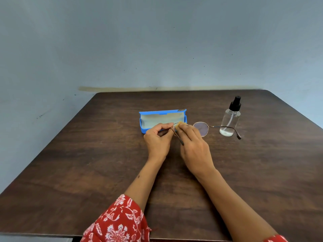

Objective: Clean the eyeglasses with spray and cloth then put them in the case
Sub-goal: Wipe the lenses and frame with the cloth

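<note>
Thin metal-framed eyeglasses [201, 128] with round lenses are held above the dark wooden table [87, 154], temples unfolded. My left hand [158, 138] pinches the frame at its left end. My right hand [194, 142] pinches a small yellow cloth [178, 125] onto the left lens, which is mostly hidden by my fingers. The right lens and its temple stick out to the right. A blue eyeglass case [145, 120] lies open just behind my hands, its pale lining showing. A clear spray bottle [229, 119] with a black pump stands to the right.
The table backs onto a pale blue wall [157, 49]. Its near edge runs under my forearms, where red floral sleeves [118, 222] show. Bare wood lies on the left and at the front right.
</note>
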Demonstrator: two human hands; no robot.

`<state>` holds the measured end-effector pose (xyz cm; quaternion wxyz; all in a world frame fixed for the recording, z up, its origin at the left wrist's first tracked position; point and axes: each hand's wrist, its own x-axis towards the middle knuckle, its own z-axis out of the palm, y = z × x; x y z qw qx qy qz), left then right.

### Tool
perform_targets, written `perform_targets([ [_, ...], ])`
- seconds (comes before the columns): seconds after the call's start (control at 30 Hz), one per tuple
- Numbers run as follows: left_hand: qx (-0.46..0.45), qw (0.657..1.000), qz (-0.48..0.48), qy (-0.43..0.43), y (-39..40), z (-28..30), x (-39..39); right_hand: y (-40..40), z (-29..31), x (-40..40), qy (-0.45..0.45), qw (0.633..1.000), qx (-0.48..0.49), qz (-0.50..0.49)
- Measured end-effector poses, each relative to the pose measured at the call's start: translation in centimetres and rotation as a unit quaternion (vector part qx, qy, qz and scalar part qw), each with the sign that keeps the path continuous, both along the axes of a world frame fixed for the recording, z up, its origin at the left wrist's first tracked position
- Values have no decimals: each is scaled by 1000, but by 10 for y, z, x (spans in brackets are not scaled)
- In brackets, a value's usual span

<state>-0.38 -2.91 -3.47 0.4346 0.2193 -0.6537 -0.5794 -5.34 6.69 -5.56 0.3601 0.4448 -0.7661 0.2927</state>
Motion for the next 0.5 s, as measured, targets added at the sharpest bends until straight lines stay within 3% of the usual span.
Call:
perform_targets([
  [0.23,0,1000,2,5,-3,-1,0,1,-2,-2,57,998,28,-6],
  [0.37,-3,1000,-12,-4,-1,-2,-1,2,-1,-12,45,998,-1,-43],
  [0.5,6,1000,-2,4,-1,-4,-1,1,-2,-5,47,999,3,-19],
])
